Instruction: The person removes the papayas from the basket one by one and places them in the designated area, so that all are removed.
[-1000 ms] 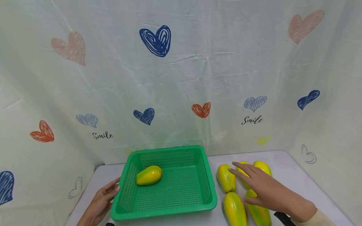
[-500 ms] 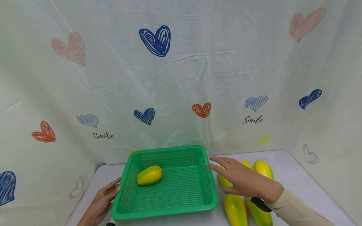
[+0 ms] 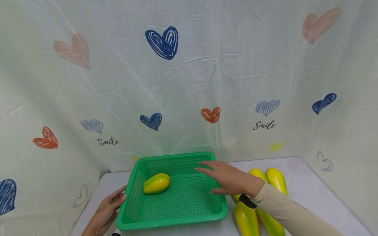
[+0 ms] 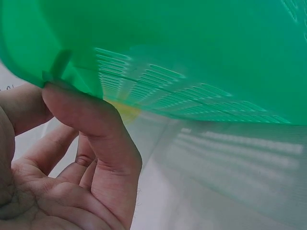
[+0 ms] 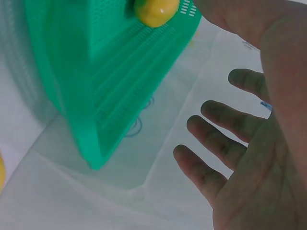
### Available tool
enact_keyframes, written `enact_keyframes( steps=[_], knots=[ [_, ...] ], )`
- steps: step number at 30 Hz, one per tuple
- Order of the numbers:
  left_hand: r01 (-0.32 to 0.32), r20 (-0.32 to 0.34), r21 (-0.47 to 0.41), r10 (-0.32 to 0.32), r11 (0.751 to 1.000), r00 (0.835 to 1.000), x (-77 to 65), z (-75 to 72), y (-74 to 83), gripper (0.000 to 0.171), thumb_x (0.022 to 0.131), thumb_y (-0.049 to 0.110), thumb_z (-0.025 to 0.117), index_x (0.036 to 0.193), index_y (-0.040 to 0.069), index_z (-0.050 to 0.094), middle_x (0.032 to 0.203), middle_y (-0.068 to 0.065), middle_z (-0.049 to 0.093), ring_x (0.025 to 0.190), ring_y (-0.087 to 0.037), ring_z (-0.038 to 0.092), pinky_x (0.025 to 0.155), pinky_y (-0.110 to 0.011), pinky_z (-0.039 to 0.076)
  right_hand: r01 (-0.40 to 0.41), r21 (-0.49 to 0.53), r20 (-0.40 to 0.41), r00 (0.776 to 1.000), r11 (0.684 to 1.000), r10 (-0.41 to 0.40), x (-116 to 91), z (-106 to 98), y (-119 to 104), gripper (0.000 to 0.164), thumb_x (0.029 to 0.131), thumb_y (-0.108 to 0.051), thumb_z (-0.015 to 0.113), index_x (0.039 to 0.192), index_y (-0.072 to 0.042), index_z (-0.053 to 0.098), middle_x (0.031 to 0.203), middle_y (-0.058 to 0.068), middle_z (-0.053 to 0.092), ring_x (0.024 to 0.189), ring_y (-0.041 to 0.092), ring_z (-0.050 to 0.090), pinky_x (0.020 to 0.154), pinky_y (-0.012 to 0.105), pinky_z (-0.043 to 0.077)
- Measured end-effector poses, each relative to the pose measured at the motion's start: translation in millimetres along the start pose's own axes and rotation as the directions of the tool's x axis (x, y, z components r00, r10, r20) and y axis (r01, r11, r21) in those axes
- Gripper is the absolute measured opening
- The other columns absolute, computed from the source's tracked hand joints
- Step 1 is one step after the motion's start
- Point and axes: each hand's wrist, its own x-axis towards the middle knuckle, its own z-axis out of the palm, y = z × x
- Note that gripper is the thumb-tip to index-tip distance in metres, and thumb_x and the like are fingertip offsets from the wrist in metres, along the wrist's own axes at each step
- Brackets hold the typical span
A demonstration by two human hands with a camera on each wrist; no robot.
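A green plastic basket [image 3: 177, 223] with slotted walls stands on the table, with one yellow-green papaya [image 3: 156, 183] lying in its left part. My left hand [image 3: 104, 209] holds the basket's left rim; the left wrist view shows a bent digit [image 4: 91, 110] against the rim's underside. Above the basket's right side hovers my right hand [image 3: 228, 177], fingers spread and holding nothing. The right wrist view has the same hand [image 5: 240, 148] with its fingers extended, apart from the basket [image 5: 72, 96]. Right of the basket lie several more papayas [image 3: 246, 218], partly covered by the right forearm.
The white table [image 3: 310, 183] runs up to a pale curtain [image 3: 183, 85] printed with hearts and the word Smile. A small dark object [image 3: 116, 234] shows at the bottom edge, near the left hand. A black band [image 3: 247, 201] sits at the right wrist.
My right hand has moved left from over the papayas to above the basket's right side, with its fingers still spread. The left hand and the basket have stayed in place.
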Motion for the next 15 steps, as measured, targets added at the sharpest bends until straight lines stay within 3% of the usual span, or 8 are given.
enact_keyframes(
  steps=[7,15],
  knots=[
    [-0.011,0.002,0.010,0.011,1.000,1.000,-1.0,-1.0,-1.4,0.062,0.113,0.013,0.053,0.166,-0.003,0.024,0.132,-0.012,0.062,0.100,-0.014,0.071,0.090,-0.037,0.063,0.039,-0.002,0.048,0.998,0.999,-0.039,32.5,1.8,-9.1,0.081,0.095,-0.034,0.082,0.161,-0.012,0.042,0.163,0.015,0.042,0.146,0.032,0.047,0.119,0.049,0.044],
    [-0.009,-0.006,0.013,0.009,1.000,1.000,-0.2,-0.2,-0.9,0.061,0.112,0.012,0.053,0.165,-0.002,0.026,0.129,-0.012,0.062,0.099,-0.014,0.071,0.090,-0.039,0.063,0.019,0.012,0.109,0.994,1.000,-0.020,62.2,12.8,-15.7,0.080,0.097,-0.035,0.080,0.163,-0.014,0.040,0.165,0.014,0.040,0.149,0.031,0.044,0.122,0.048,0.041]
  ],
)
